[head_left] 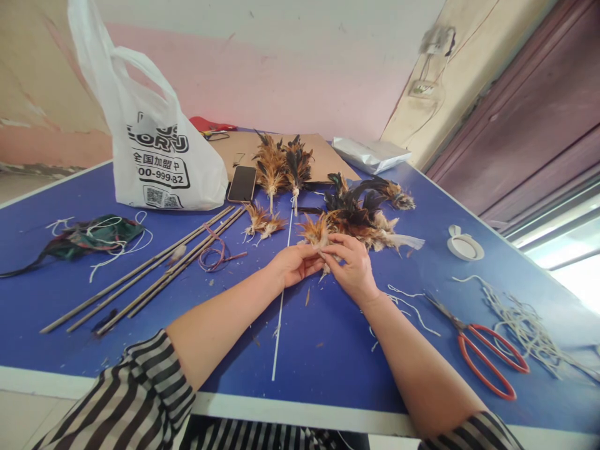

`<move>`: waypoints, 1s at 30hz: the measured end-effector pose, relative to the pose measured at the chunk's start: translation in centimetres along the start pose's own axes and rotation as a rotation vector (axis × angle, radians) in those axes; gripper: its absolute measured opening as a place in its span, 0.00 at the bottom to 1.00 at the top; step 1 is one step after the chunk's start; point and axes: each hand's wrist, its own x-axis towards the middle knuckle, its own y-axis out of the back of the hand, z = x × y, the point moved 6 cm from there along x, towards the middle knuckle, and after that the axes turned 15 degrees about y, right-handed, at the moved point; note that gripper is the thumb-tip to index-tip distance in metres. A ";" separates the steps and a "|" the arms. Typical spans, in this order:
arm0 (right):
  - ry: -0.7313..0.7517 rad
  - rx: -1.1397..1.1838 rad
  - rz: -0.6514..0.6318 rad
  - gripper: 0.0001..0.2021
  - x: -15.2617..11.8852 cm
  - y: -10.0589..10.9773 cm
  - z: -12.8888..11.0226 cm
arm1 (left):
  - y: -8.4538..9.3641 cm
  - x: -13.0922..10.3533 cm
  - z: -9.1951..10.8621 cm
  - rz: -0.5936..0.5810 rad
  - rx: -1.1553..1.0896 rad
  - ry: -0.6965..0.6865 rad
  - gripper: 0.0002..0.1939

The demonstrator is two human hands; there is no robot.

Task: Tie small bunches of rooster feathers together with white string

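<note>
Both hands meet over the middle of the blue table around a small bunch of orange-brown feathers (315, 230). My left hand (296, 265) supports the bunch from the left, fingers curled at its base. From the right, my right hand (350, 265) pinches the pale quill ends between thumb and fingers. Just behind lies a pile of black and brown feathers (355, 209). Left of the bunch rest small loose feather tufts (263, 224). Farther back are two tied feather bundles, one brown (270, 164) and one darker (297, 164), each on a short stick.
Wooden sticks (154, 269), a purple cord (213, 253) and a white plastic bag (164, 150) are at left. A phone (242, 184) lies near cardboard (328, 156). Red-handled scissors (487, 356), tangled string (525, 325) and a tape roll (465, 246) lie at right.
</note>
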 end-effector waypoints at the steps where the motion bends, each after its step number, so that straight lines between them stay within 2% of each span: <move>1: 0.002 -0.006 0.000 0.07 0.0 0.0 0.0 | 0.0 0.0 0.0 -0.009 0.019 -0.006 0.03; 6: 0.000 0.000 -0.003 0.07 -0.2 0.1 0.2 | 0.0 0.2 0.0 -0.049 0.121 -0.035 0.04; 10: -0.082 0.134 0.021 0.07 -0.2 0.1 0.8 | 0.0 -0.1 0.7 0.012 0.209 -0.096 0.03; 14: -0.372 0.319 0.093 0.11 -0.8 0.0 2.6 | -0.4 -0.8 1.4 0.086 0.294 -0.185 0.03; 17: -0.559 0.439 0.027 0.15 -1.3 -0.8 3.2 | -0.9 -1.1 1.3 0.067 0.408 -0.230 0.03; 22: -0.630 0.613 -0.019 0.13 -1.2 -1.6 2.5 | -1.2 -0.7 0.6 0.046 0.708 -0.277 0.05; 27: -0.678 0.583 -0.022 0.15 -1.5 -2.3 2.8 | -1.7 -1.1 0.9 0.094 1.039 -0.497 0.08; 30: -0.661 0.735 0.008 0.15 -1.6 -2.6 2.9 | -1.7 -1.1 1.0 0.129 1.062 -0.474 0.09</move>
